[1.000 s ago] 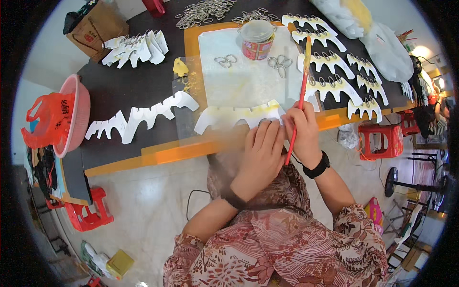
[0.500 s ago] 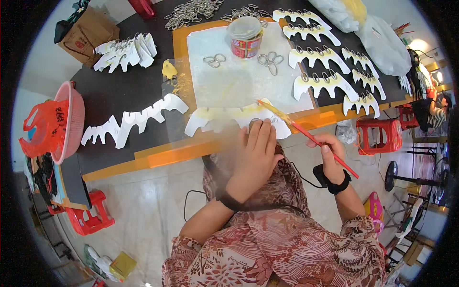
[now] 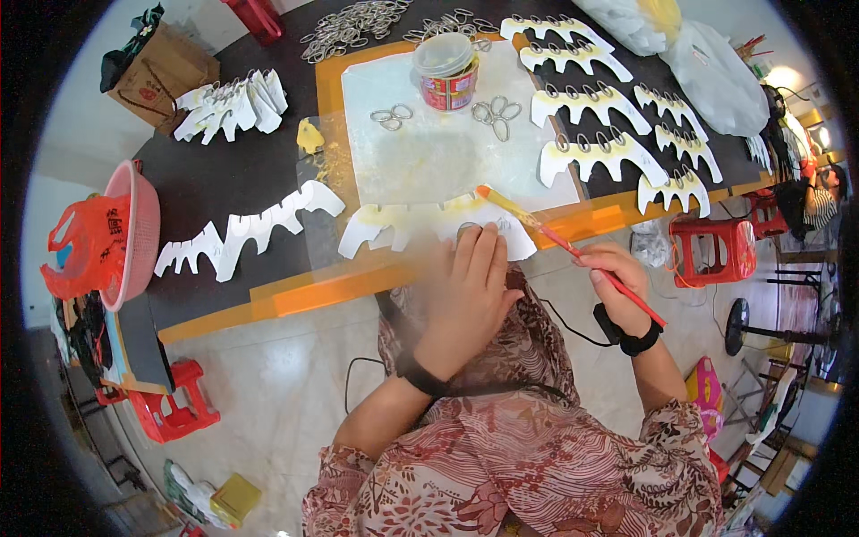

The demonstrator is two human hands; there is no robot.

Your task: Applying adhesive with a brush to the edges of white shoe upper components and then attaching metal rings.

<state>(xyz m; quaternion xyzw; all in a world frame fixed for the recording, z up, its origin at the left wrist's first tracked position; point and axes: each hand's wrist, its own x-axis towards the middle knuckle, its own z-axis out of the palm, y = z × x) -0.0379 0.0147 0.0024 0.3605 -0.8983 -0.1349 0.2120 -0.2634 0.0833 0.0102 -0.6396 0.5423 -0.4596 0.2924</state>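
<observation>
A white scalloped cut piece with a yellowish smear along its upper edge lies at the table's near edge. My left hand rests flat on its right half, fingers stretched and thumb apart. Beneath those fingertips a metal ring shows in part. My right hand grips a red-handled paintbrush; its yellow-coated bristles meet the piece's upper edge. Part of the piece beside my left hand is blurred. Beyond it, several loose metal rings lie on a white sheet around a tub with yellow residue.
Scalloped pieces with rings fill the table's right side. More pieces without rings lie left, near a pink basket. A ring pile and a paper bag stand at the back. A red stool is at right.
The whole view has shifted slightly. The brush tip has moved a little to the right along the piece's upper edge. My left hand stays in place on the piece.
</observation>
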